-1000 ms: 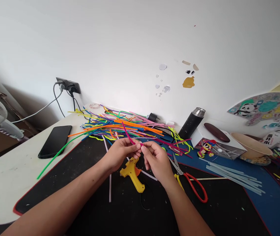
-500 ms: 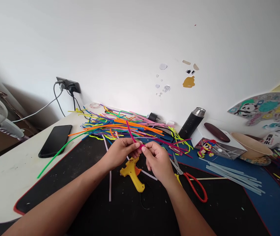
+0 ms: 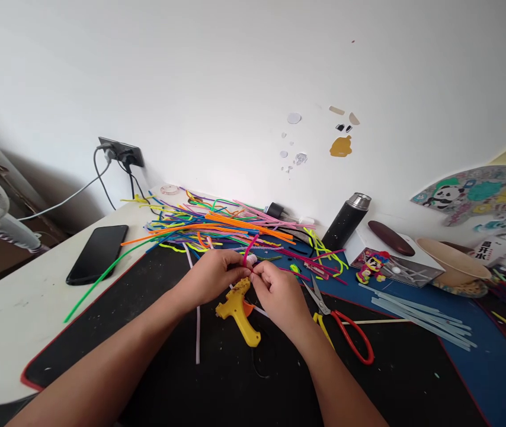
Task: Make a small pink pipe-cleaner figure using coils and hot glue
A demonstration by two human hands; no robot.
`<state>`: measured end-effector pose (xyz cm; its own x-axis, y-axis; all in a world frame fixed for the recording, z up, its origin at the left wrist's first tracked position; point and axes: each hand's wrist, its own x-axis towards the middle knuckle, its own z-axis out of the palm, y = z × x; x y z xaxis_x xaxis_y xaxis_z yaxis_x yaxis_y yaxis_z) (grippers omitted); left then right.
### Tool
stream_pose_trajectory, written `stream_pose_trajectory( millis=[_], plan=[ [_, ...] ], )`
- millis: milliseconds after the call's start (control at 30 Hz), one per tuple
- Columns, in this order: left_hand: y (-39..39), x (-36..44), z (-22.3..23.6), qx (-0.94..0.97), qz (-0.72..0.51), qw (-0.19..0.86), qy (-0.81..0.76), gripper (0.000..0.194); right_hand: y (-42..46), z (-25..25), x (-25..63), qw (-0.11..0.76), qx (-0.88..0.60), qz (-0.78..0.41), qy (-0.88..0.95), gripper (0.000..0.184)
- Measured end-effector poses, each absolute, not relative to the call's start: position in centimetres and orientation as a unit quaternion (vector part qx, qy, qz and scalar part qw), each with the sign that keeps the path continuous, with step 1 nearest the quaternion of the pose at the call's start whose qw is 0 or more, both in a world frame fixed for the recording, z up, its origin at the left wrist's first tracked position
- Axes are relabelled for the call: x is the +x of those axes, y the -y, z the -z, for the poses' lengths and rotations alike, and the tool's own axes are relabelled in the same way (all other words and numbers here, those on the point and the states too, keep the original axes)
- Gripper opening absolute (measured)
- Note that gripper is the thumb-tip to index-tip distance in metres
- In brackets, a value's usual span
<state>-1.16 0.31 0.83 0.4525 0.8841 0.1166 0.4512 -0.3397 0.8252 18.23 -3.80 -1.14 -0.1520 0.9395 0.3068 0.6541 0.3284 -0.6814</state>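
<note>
A magenta pipe cleaner is pinched between both hands, its free end sticking up above the fingertips. My left hand is closed on it with thumb and forefinger. Meeting it from the other side, my right hand also pinches the pipe cleaner; the part between the fingers is mostly hidden. Just below the hands lies a yellow hot glue gun on the black mat. Red-handled scissors rest with blades parted, right of my right hand. A pale lilac pipe cleaner lies left of the glue gun.
A heap of coloured pipe cleaners spreads behind the hands. At left lies a black phone. A black thermos, a small figurine, glue sticks and a bowl are at right. The white wall stands behind.
The magenta pipe cleaner's free end has swung from leaning left to leaning right and shows shorter. My fingers have drawn closer together around it. The view has shifted slightly.
</note>
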Motion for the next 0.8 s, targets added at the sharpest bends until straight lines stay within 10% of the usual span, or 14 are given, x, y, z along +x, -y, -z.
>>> stream_pose_trajectory(
  millis=[400, 800],
  plan=[
    [-0.1, 0.4, -0.1, 0.454, -0.416, 0.71, -0.342, 0.04, 4.3, 0.1, 17.7, 0.46, -0.513, -0.378, 0.618, 0.029],
    [-0.2, 0.4, 0.1, 0.507, -0.398, 0.683, -0.344, 0.05, 4.3, -0.5, 18.1, 0.459, -0.53, -0.375, 0.607, 0.03]
  ],
)
